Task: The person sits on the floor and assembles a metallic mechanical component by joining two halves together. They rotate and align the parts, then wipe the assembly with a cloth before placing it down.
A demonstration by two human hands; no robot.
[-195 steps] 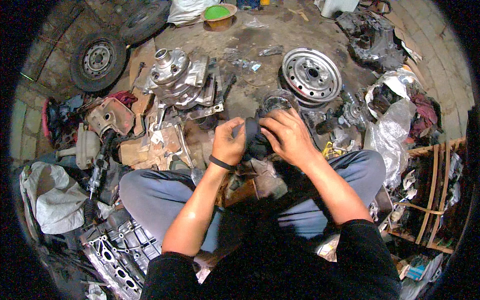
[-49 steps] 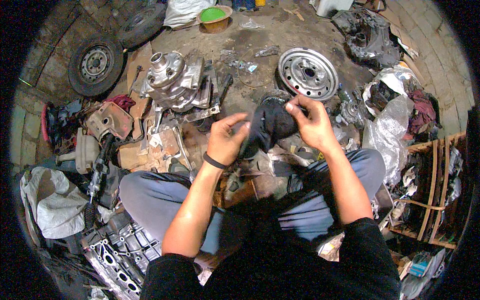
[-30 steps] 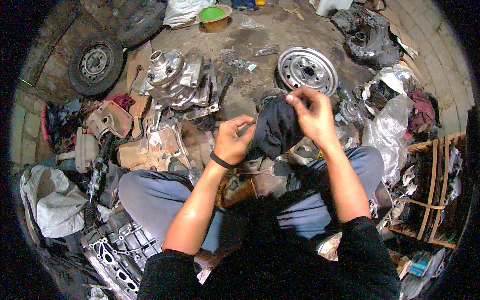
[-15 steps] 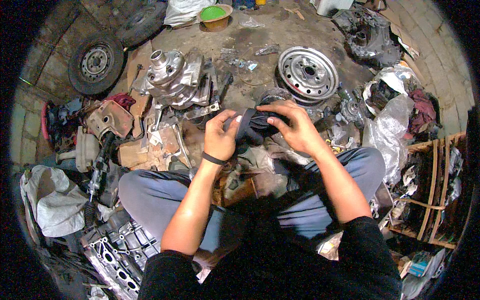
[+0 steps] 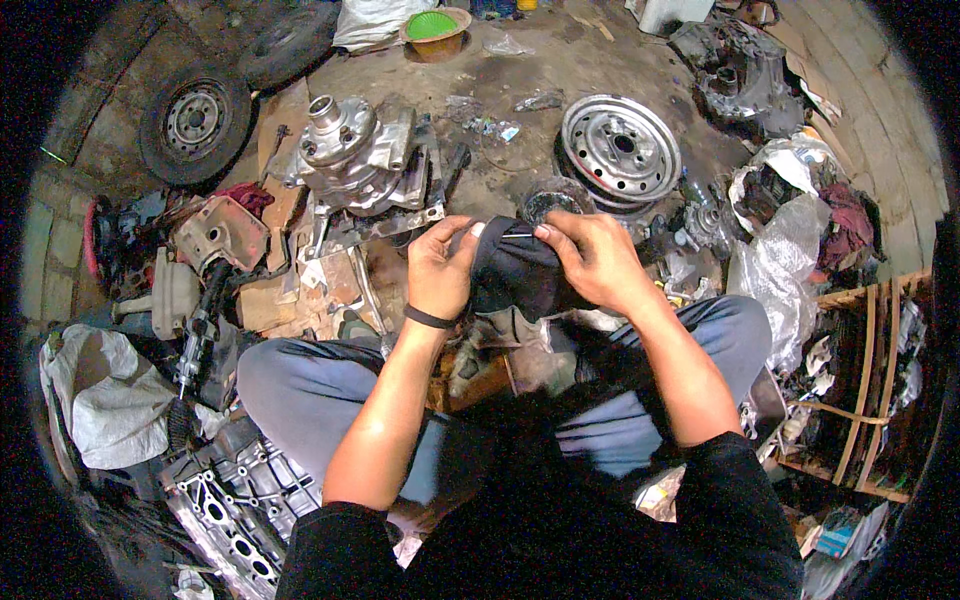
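Both hands are in front of me above my crossed legs, holding a black cloth piece (image 5: 516, 278) between them. My left hand (image 5: 441, 268) pinches its left edge, where a strap-like band or fold loops over. At the upper right edge, my right hand (image 5: 597, 258) is closed on the cloth with thumb and fingers. A thin pale line shows along the top edge between the hands; I cannot tell what it is. The cloth hangs down from this edge. Just beyond the right hand's fingers lies a round dark container (image 5: 552, 196), partly hidden.
A metal gearbox-like casting (image 5: 350, 150) stands ahead left, a bare wheel rim (image 5: 620, 150) ahead right. Two tyres, one on a wheel (image 5: 193, 120), lean at the wall. An engine cylinder head (image 5: 240, 510) lies lower left. A wooden crate (image 5: 865, 380) is at right.
My right hand has drawn its fingers in from lying over the cloth to a pinch at its edge. The cloth now hangs more spread out, and the pale line shows along its top.
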